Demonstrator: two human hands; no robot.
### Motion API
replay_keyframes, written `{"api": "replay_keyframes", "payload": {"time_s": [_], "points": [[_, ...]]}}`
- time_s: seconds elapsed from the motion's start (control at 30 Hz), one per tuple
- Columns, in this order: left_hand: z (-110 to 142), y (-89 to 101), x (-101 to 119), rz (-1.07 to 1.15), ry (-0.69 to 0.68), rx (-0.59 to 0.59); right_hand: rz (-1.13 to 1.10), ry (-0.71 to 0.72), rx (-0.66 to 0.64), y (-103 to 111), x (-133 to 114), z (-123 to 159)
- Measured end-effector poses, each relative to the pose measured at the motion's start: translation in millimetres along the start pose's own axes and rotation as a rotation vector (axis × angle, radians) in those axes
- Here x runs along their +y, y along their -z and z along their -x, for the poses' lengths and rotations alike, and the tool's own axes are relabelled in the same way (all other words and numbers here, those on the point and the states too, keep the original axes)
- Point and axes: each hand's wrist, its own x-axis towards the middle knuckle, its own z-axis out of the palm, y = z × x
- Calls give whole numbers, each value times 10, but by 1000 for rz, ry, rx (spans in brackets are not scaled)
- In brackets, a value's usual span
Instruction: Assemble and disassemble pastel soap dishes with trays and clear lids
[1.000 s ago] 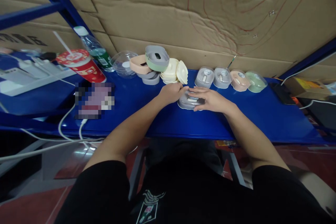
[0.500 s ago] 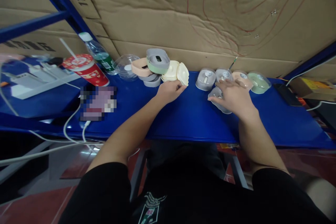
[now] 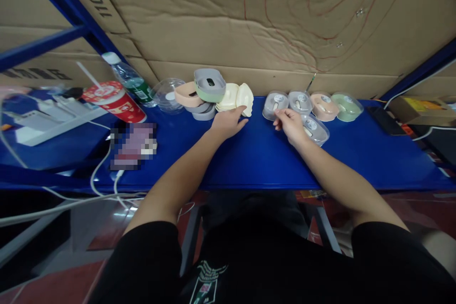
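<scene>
Fingers of left hand (image 3: 228,121) pinch cream tray (image 3: 245,99); right hand (image 3: 290,123), loosely curled, touches domed case (image 3: 315,129).

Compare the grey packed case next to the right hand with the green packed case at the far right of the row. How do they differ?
The grey packed case is grey; the green packed case is pale green. The grey one lies in front of the back row, beside the right hand; the green one ends that row, clear of both hands. The grey one is angled to the row; the green one sits in line. Both have clear domed lids and lie on the blue shelf.
</scene>
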Motion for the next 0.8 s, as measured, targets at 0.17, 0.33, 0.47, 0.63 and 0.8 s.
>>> {"api": "replay_keyframes", "payload": {"time_s": [0.17, 0.33, 0.47, 0.63, 0.8], "points": [[26, 30, -4, -12, 19, 72, -92, -59, 127, 305, 23, -232], [124, 159, 18, 54, -29, 200, -83, -54, 341, 625, 108, -486], [184, 225, 13, 96, -143, 340, -33, 53, 395, 715, 172, -567], [176, 144, 7, 156, -176, 422, 104, 317, 139, 496, 104, -323], [128, 49, -3, 175, -331, 363, 379, 503, -293, 218, 0, 24]]}}
